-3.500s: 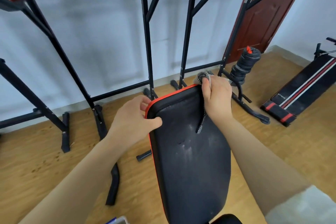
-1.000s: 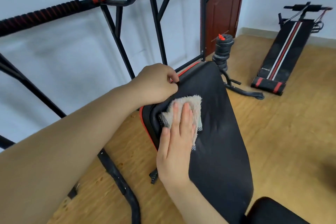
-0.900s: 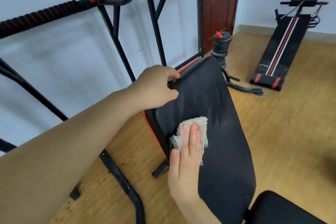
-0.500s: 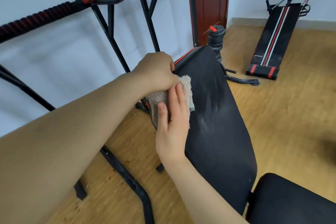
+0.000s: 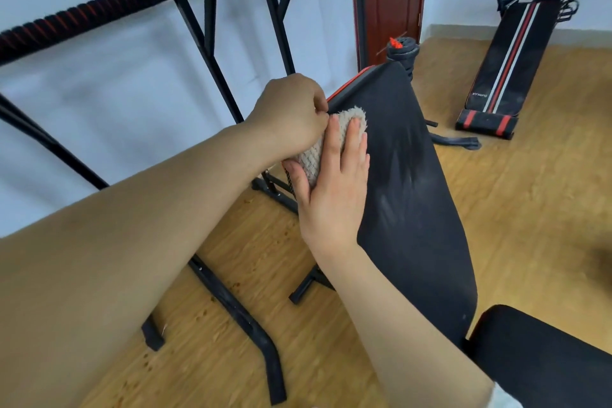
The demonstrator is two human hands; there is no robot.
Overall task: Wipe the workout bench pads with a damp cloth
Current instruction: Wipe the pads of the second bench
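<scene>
Your right hand (image 5: 331, 189) lies flat, fingers spread, pressing the shaggy beige cloth (image 5: 334, 136) against the upper left edge of the black padded backrest (image 5: 410, 195). Your left hand (image 5: 291, 116) curls around that edge just above the cloth; its fingertips are hidden. Your hands cover most of the cloth. The black seat pad (image 5: 543, 351) is cut off below the backrest.

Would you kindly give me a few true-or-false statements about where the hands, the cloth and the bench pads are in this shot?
1. The right hand presses the cloth flat against the back pad. True.
2. The left hand rests on the seat pad. False: it grips the back pad's upper left edge.
3. The cloth is dark blue. False: it is beige and fluffy.
4. A second bench stands by the far wall. True.
</scene>
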